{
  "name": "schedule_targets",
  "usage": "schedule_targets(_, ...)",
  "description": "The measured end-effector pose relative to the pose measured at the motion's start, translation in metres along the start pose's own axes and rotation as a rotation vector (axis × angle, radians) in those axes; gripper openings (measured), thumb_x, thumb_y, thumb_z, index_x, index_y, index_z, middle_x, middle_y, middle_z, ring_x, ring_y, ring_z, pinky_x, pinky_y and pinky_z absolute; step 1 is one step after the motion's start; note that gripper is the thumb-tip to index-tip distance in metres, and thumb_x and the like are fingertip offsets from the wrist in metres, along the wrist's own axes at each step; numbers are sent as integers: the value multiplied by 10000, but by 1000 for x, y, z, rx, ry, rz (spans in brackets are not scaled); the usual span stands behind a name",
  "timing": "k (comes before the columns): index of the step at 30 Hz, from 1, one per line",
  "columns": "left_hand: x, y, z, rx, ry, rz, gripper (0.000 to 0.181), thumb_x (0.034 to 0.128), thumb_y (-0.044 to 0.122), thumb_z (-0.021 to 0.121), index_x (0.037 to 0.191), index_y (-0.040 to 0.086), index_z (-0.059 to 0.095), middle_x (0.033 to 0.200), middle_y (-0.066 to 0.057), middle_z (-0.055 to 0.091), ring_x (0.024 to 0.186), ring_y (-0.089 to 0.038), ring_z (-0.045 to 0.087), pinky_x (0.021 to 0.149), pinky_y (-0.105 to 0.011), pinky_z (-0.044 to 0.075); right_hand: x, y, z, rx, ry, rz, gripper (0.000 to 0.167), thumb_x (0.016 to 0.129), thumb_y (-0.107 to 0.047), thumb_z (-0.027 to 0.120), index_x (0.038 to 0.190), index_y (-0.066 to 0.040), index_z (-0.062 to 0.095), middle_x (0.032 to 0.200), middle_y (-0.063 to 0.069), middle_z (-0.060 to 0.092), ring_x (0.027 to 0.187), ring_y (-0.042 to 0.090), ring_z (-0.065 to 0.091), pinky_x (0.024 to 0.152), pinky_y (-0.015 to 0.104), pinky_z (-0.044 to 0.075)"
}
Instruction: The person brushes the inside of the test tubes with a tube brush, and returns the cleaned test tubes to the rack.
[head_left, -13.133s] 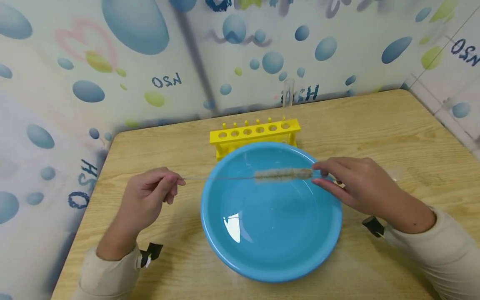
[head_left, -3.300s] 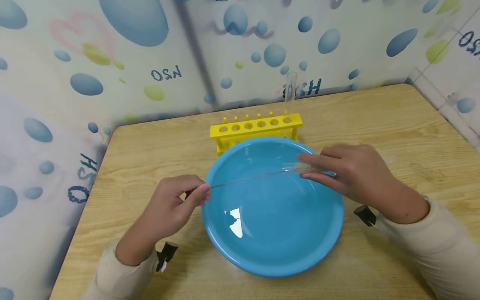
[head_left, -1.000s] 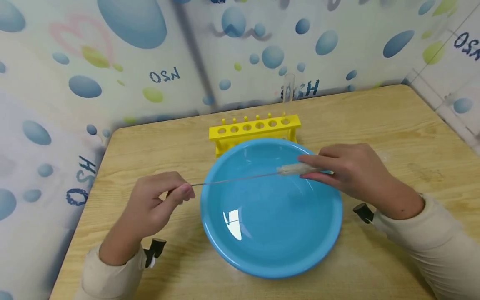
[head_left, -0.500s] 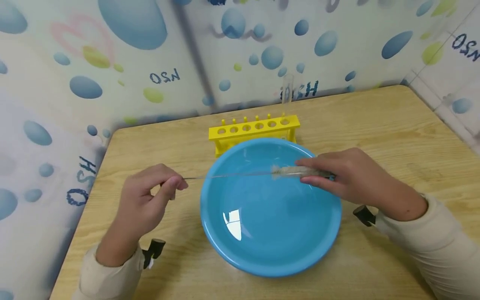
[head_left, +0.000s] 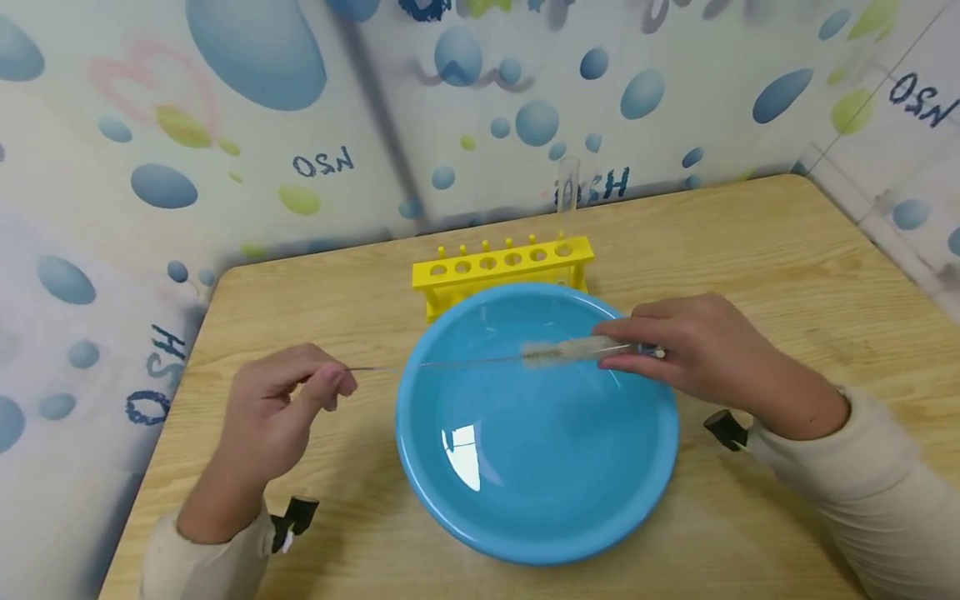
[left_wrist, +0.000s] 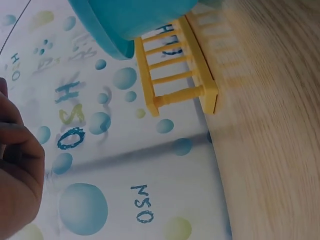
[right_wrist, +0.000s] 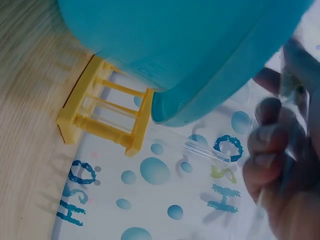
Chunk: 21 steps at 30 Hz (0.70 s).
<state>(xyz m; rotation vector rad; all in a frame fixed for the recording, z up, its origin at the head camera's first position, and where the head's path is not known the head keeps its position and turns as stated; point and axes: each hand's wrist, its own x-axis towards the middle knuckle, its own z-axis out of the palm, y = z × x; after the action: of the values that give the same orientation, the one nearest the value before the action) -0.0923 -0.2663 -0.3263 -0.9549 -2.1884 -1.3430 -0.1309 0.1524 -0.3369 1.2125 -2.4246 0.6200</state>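
Observation:
My left hand (head_left: 273,408) pinches the thin wire handle of a test tube brush (head_left: 546,354) between thumb and fingers. The brush lies level above a blue basin (head_left: 536,546). Its pale bristles stick partly out of the mouth of a clear test tube (head_left: 611,346), and the rest is inside the glass. My right hand (head_left: 701,358) grips that tube over the basin's right rim, its fingers hiding part of it. In the right wrist view, curled fingers (right_wrist: 265,145) hold the glass. The left wrist view catches only the edge of my left hand (left_wrist: 20,165).
Behind the basin stands a yellow test tube rack (head_left: 502,264), with one clear test tube (head_left: 567,187) upright in its right-end hole. The basin holds water with a bright reflection. A patterned wall (head_left: 360,117) borders the wooden table (head_left: 750,250) at the back.
Over the last second my left hand has drawn back leftward, and more of the bristles show outside the tube. Earlier they sat deeper in it. My right hand has barely moved.

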Motion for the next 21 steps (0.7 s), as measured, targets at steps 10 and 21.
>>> schedule_targets(10, -5, -9, 0, -35, 29, -52, 214, 994, 16, 581, 831, -4, 718, 770, 62, 670, 630, -47, 519, 589, -178, 442, -2, -1, -4, 106, -132, 119, 309, 938, -367, 701, 1141, -140, 751, 869, -85, 741, 627, -48, 534, 520, 155, 441)
schedule_targets(21, -4, -13, -4, 31, 20, 15, 257, 1000, 91, 603, 792, -4, 720, 721, 16, 656, 641, -31, 525, 632, -155, 457, -3, 1, -9, 164, -212, 152, 236, 886, -250, 768, 1112, -183, 752, 895, -109, 739, 685, -34, 607, 566, 166, 487)
